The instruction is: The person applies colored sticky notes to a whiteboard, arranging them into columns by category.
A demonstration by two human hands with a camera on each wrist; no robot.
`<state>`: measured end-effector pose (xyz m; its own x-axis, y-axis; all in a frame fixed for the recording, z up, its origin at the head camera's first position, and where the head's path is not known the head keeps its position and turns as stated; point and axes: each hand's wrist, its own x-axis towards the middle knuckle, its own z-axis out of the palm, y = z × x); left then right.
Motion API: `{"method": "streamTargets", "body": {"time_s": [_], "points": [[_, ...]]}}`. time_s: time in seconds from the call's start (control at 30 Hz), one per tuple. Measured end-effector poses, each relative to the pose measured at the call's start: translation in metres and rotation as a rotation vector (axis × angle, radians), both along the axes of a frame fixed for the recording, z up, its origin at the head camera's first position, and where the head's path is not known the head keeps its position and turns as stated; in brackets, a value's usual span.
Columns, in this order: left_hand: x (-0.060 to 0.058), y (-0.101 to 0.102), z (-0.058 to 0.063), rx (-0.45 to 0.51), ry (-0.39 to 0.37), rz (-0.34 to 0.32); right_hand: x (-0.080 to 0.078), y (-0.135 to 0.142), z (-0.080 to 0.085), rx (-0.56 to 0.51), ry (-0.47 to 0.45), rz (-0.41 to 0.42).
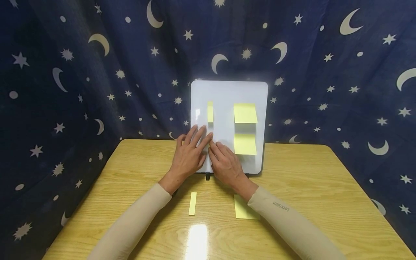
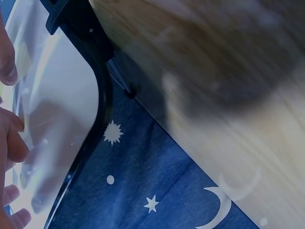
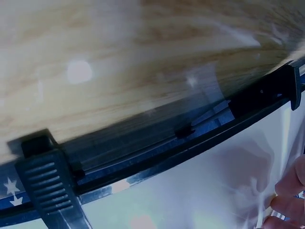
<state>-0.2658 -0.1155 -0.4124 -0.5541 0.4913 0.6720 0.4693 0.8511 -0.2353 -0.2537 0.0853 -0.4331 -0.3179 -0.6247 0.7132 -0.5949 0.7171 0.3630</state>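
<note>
A white board (image 1: 224, 94) stands upright at the back of the table. Stuck on its right half are two square yellow sticky notes, the upper note (image 1: 245, 113) and the lower note (image 1: 245, 144). A narrow yellow strip (image 1: 210, 111) sits on its left half. My left hand (image 1: 190, 153) rests on the board's lower left with fingers extended. Close beside it, my right hand (image 1: 225, 162) touches the board with its fingers together, fingertips near the left index fingertip. Whatever lies under these fingertips is mostly hidden. Fingers (image 3: 290, 179) touch the board in the right wrist view.
On the table lie a narrow yellow strip (image 1: 192, 204) and a square yellow note (image 1: 245, 209), partly covered by the right sleeve. A black clip foot (image 1: 208, 176) shows under the board. A dark blue curtain (image 1: 224, 39) hangs behind.
</note>
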Motion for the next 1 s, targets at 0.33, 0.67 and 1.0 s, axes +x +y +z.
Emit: {"method": "streamTargets", "body": {"time_s": [0.33, 0.67, 1.0], "points": [[0.0, 0.0, -0.001, 0.011, -0.016, 0.014, 0.001, -0.001, 0.0, 0.015, -0.001, -0.016], [0.006, -0.008, 0.0, 0.051, -0.036, 0.021, 0.007, 0.002, 0.004, 0.037, -0.093, -0.038], [0.017, -0.016, -0.004, 0.128, -0.043, -0.011, 0.017, 0.003, 0.003, 0.015, -0.138, -0.033]]}}
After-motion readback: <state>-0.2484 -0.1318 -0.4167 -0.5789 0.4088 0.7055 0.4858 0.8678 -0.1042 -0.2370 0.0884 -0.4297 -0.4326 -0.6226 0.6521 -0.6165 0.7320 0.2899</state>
